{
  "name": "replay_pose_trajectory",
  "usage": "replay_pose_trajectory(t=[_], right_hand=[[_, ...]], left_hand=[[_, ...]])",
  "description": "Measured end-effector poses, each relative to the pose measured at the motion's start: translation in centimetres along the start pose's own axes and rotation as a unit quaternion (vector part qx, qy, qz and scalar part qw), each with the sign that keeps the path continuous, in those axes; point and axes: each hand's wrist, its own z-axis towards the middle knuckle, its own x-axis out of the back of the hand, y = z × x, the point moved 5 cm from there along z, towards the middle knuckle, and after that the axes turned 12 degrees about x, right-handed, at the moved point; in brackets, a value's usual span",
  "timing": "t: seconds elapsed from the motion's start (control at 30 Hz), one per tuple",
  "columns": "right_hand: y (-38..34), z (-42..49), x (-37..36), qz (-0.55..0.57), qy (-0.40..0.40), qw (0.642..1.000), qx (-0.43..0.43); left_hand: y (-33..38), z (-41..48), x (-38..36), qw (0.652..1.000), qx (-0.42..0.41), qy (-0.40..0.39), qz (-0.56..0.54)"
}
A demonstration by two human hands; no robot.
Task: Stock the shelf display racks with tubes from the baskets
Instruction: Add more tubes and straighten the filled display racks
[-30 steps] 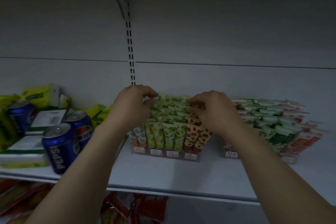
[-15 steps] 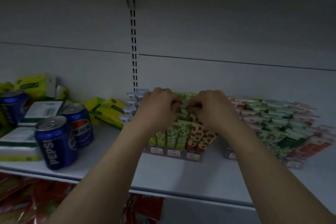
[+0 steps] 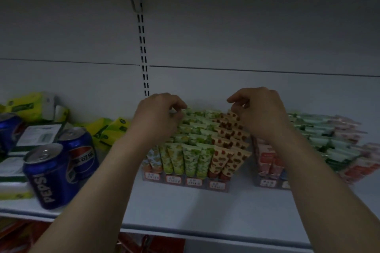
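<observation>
A display rack (image 3: 186, 181) with price labels stands on the white shelf (image 3: 185, 211), filled with rows of upright tubes. Green-patterned tubes (image 3: 190, 158) fill its left and middle columns. Strawberry-patterned tubes (image 3: 223, 160) fill the right column. My left hand (image 3: 158, 117) hovers over the rack's rear left, its curled fingers pinching the top of a back-row tube. My right hand (image 3: 262, 113) is over the rear right and pinches the top edge of a back-row strawberry tube (image 3: 233, 114). No basket is in view.
A second rack (image 3: 267, 183) of red, pink and mint tubes stands to the right. Pepsi cans (image 3: 49, 176) and yellow tissue packs (image 3: 111, 129) crowd the shelf's left. A slotted upright (image 3: 144, 57) runs up the back panel. Red packages show on the lower shelf.
My hands were pinched together over the middle of the rack half a second ago. They have since spread apart, the left toward the rear left corner, the right toward the strawberry column.
</observation>
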Motion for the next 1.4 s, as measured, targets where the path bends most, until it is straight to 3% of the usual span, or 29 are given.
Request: replay_pose_trajectory(t=[0.2, 0.43, 0.63, 1.0, 1.4], right_hand=[[-0.5, 0.3, -0.3, 0.024, -0.01, 1.0, 0.009], [-2.1, 0.5, -2.9, -0.026, -0.114, 0.992, 0.038], [-2.1, 0.4, -3.5, 0.0, -0.135, 0.99, 0.043], [-0.8, 0.1, -1.2, 0.004, -0.082, 0.996, 0.035], [-3.0, 0.5, -2.9, 0.025, -0.111, 0.989, 0.096]], left_hand=[[0.1, 0.5, -0.8, 0.999, -0.025, -0.035, 0.025], [1.2, 0.5, -2.6, 0.997, -0.051, -0.048, 0.036], [2.0, 0.4, -3.3, 0.998, -0.044, -0.041, 0.031], [0.9, 0.8, -2.5, 0.998, -0.006, -0.057, 0.003], [0.4, 1.4, -0.6, 0.997, -0.035, -0.037, -0.054]])
